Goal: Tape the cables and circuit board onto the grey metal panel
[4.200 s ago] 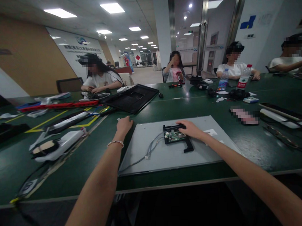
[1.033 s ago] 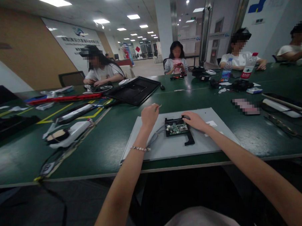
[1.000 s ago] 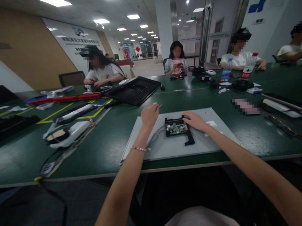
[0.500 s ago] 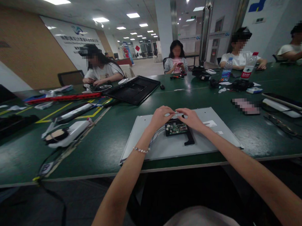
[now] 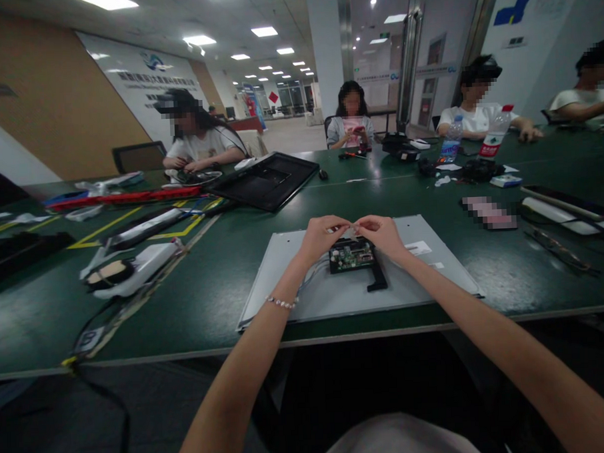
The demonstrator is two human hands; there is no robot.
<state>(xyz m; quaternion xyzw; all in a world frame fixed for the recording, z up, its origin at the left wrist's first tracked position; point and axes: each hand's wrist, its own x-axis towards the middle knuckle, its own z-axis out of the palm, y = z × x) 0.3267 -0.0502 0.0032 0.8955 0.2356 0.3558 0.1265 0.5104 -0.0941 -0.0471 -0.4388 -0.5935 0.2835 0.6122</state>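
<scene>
A grey flat panel (image 5: 294, 287) lies on the green table in front of me. On its middle sits a green circuit board (image 5: 352, 258) in a black frame, with a black bracket (image 5: 378, 276) reaching toward me and pale cables (image 5: 316, 269) at its left. My left hand (image 5: 325, 235) and my right hand (image 5: 380, 233) meet just above the board's far edge, fingertips pinched close together. Whatever small thing is between them is too small to make out. A beaded bracelet (image 5: 281, 301) circles my left wrist.
A black monitor cover (image 5: 267, 181) lies beyond the panel, with a computer mouse (image 5: 323, 175) beside it. Left are a white device (image 5: 134, 270) and a red strip (image 5: 130, 198). Right are a phone (image 5: 489, 213) and two bottles (image 5: 497, 132). Several people sit around the table.
My right hand's thumb and fingers have closed together, and its fingertips have come nearer to the left hand's. The panel and board have stayed in place.
</scene>
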